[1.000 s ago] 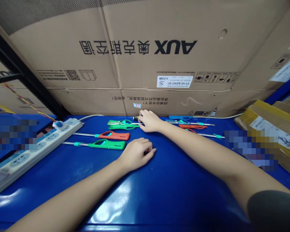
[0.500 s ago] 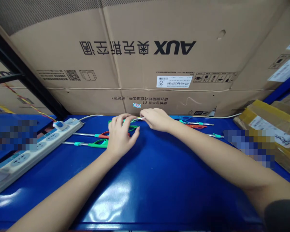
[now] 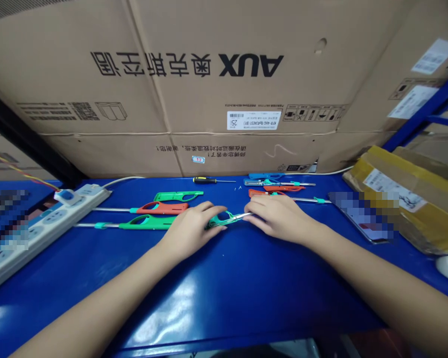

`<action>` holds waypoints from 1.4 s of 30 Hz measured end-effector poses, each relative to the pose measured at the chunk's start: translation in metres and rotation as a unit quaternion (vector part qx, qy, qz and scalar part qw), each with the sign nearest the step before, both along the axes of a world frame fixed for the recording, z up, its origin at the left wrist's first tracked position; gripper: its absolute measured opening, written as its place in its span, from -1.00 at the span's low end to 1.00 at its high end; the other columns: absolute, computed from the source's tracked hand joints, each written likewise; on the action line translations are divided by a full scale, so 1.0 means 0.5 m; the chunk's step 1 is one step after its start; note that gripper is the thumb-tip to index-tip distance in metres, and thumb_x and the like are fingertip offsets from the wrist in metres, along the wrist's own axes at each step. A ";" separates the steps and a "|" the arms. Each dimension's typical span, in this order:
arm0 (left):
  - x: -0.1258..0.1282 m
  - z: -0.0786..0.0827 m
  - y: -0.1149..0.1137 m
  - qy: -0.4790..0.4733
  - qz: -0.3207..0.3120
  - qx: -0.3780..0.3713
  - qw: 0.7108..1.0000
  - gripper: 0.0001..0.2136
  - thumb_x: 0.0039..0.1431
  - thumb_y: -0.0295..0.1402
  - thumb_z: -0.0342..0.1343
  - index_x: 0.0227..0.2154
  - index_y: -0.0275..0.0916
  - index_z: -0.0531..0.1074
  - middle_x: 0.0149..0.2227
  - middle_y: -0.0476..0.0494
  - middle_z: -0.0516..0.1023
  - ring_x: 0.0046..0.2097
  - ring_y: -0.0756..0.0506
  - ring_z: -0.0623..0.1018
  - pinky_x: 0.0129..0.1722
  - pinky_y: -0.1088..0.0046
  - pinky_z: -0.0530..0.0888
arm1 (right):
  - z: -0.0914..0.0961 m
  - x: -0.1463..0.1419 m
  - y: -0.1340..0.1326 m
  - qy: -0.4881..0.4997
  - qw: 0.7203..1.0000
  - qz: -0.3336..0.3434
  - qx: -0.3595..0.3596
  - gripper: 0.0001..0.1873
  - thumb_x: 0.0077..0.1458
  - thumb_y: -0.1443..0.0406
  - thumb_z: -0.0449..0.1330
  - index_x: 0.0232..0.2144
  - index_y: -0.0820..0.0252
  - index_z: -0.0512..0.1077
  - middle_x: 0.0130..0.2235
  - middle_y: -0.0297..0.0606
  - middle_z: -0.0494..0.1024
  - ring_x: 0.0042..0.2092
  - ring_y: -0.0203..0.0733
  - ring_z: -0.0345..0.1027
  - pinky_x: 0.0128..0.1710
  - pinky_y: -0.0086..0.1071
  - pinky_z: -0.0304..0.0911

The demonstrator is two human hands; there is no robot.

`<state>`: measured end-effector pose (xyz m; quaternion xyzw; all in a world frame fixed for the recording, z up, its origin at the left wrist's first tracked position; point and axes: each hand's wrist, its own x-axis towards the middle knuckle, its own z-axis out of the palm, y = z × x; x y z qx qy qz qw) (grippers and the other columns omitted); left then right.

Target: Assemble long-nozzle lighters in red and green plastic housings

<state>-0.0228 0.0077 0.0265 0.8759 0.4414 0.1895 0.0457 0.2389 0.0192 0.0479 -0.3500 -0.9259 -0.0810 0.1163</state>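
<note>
A green long-nosed lighter with a metal tube is held between my two hands above the blue table. My left hand is closed on its green handle end, thumb and fingers pinching it. With closed fingers, my right hand grips the metal tube end. Left of my hands lie a green lighter shell, an orange lighter and a green lighter. Beyond my right hand are an orange shell, a blue shell and metal-tubed lighter parts, some partly hidden by the hand.
A black and yellow screwdriver lies at the back edge by a large cardboard box. A white power strip runs along the left. At right are a phone and a yellow-taped box.
Both hands have come from the back edge toward me, bringing the green lighter with them. The screwdriver and a green shell now show uncovered. The view has shifted somewhat to the right.
</note>
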 end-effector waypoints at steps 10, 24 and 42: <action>0.043 -0.037 -0.025 -0.024 -0.050 -0.078 0.995 -0.63 0.32 -0.25 0.18 0.17 -0.06 0.43 0.04 -0.12 0.53 -0.07 -0.13 0.62 -0.06 0.36 0.55 | -0.034 0.052 -0.057 -0.028 0.999 0.003 -0.016 -0.65 0.43 0.17 -0.04 -0.28 0.16 0.46 -0.31 -0.22 0.59 -0.34 -0.20 0.41 -0.36 -0.32 0.11; 0.058 -0.050 -0.029 -0.087 -0.087 -0.090 0.988 -0.57 0.31 -0.19 0.18 0.21 -0.07 0.42 0.01 -0.18 0.55 0.02 -0.17 0.54 0.10 0.20 0.46 | -0.028 0.096 -0.047 0.125 0.976 -0.022 -0.175 -0.82 0.36 0.18 0.09 -0.23 0.08 0.44 -0.25 -0.28 0.55 -0.28 -0.23 0.41 -0.29 -0.36 0.23; 0.074 -0.058 -0.042 -0.159 -0.098 -0.151 0.971 -0.64 0.26 -0.24 0.26 0.10 -0.13 0.47 -0.02 -0.12 0.60 -0.01 -0.15 0.55 0.07 0.22 0.43 | -0.019 0.101 -0.049 0.229 0.965 0.014 -0.128 -0.91 0.31 0.24 0.16 -0.27 0.09 0.41 -0.27 -0.25 0.54 -0.22 -0.18 0.43 -0.20 -0.31 0.33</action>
